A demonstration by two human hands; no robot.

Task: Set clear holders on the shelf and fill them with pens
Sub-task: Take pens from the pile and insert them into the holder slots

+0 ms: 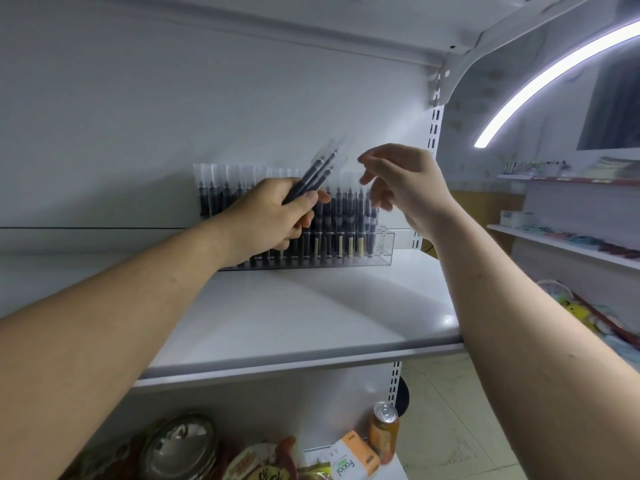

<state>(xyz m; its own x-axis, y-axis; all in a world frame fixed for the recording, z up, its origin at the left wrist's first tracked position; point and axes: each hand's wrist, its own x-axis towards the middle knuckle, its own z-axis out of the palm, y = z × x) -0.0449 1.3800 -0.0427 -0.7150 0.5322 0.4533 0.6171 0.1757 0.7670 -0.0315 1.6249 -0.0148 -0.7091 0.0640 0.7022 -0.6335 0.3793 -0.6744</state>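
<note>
Handling: I judge the pens light, stiff and smooth. Held as a loose bundle they could slide against each other, so the grip needs to be snug, not hard.
Where to hold: mid-barrel is best, with the capped ends left free. A single pen should pull out by its upper end.
Look of the loose pens (320, 169): slim dark barrels with clear caps, fanned out and tilted toward the upper right.
Left hand (277, 209): at centre frame, fingers and thumb curled around the lower barrels of that bundle.
Right hand (398, 181): just right of centre, empty, fingers relaxed and spread, close to the bundle's tips but not touching.
Clear holder (385, 244): a transparent tiered rack at the back of the white shelf (311, 306), mid-frame.
Racked pens (341, 216): they stand upright in rows. The slots at the holder's right end look empty.
</note>
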